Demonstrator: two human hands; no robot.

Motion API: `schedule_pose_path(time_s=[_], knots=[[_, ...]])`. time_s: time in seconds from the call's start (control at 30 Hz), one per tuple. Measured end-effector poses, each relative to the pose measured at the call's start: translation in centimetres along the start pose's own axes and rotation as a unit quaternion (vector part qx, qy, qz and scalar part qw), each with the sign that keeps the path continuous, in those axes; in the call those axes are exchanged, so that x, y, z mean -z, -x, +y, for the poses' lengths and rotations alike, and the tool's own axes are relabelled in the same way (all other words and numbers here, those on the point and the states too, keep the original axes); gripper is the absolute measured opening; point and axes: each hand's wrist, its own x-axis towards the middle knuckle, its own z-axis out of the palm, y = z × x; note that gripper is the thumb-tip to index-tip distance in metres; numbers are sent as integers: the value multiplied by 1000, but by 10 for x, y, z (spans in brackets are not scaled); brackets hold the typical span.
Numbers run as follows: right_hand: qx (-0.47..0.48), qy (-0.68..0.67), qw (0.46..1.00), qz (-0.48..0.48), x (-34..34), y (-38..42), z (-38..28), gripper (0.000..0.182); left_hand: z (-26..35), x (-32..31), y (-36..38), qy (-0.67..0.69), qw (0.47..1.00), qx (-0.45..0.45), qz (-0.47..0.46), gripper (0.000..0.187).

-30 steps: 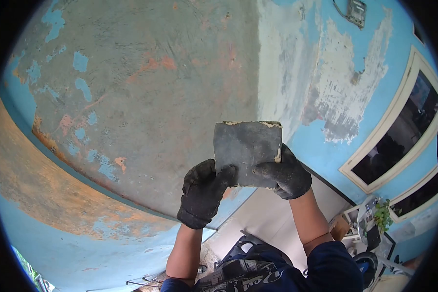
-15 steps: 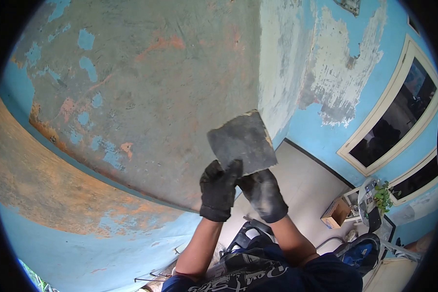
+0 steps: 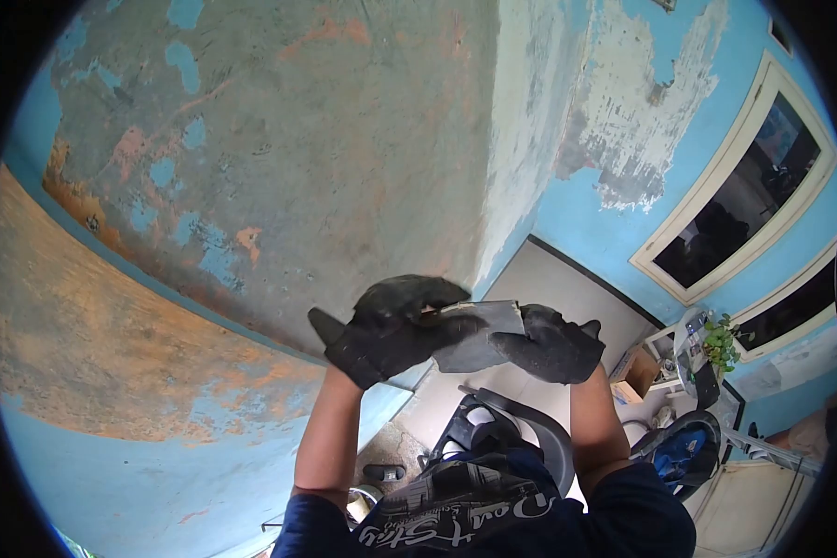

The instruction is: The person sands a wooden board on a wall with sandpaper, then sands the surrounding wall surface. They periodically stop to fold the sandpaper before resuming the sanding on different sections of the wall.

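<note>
A dark grey, square piece of sandpaper (image 3: 479, 352) with a torn, pale edge is held up in front of my chest, between both gloved hands. My left hand (image 3: 395, 330), in a black glove, closes on the sheet's left side; its fingers are somewhat blurred. On the other side, my right hand (image 3: 560, 346), in a dusty black glove, pinches the right edge with the thumb lying across the face. Beyond the hands rises a wall (image 3: 344, 167) of bare grey plaster with peeling blue patches.
A framed window (image 3: 749, 195) is in the blue wall at right. Below it stand a potted plant (image 3: 719, 342) and a cardboard box (image 3: 637, 374). A black chair (image 3: 553, 432) is close to my body, a blue bag (image 3: 684, 456) to the right, and a sandal (image 3: 384, 472) on the floor.
The sandpaper has come lower and tilted, so its face looks foreshortened. My hands have moved apart, from its lower edge to its two sides.
</note>
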Motion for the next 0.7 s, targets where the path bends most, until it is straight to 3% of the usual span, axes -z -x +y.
schedule_pose_path(time_s=[0.03, 0.07, 0.1, 0.13, 0.17, 0.2, 0.33, 0.37, 0.43, 0.47, 0.5, 0.57, 0.6, 0.67, 0.7], knots=[[-33, -31, 998, -52, 12, -8, -8, 25, 1, 1, -1, -30, 990, 53, -125, 29], [-179, -214, 959, -57, 13, -13, -5, 44, -14, -15, 2, 9, 998, -67, -7, 24], [-181, -212, 959, -55, 13, -12, -12, 44, -13, -18, 4, 10, 997, -70, -8, 24], [-215, -416, 883, 38, 12, -12, -23, 58, -11, -20, 6, 42, 999, -26, 16, 22], [-233, -596, 758, 128, 9, -13, -32, 74, -10, -23, 6, 73, 996, 18, 41, 21], [-176, -678, 692, 174, -4, -21, -42, 95, -12, -28, 7, 73, 996, 14, 43, 21], [-231, -748, 571, 246, -45, -16, -50, 81, -25, -52, 8, 143, 983, 61, 93, 20], [-224, -751, 572, 243, -43, -19, -50, 81, -29, -56, 10, 194, 970, 94, 114, 22], [-224, -803, 527, 167, -39, -28, -40, 79, -52, -67, 15, 93, 979, 85, 160, 25], [-237, -794, 537, 159, -49, -24, -30, 75, -59, -70, 18, 83, 976, 91, 182, 26], [-301, -777, 536, 137, -56, -22, -22, 71, -72, -80, 19, 93, 967, 116, 209, 27], [-275, -766, 559, 158, -59, -46, -31, 59, -82, -74, 18, 64, 979, 129, 147, 30], [-266, -767, 563, 155, -63, -49, -23, 59, -91, -75, 16, 112, 972, 177, 106, 30], [-324, -785, 514, 124, -70, -57, -3, 46, -81, -62, 10, 100, 967, 198, 127, 28], [-318, -786, 516, 122, -63, -67, 6, 46, -69, -55, 7, 92, 960, 223, 142, 27]])
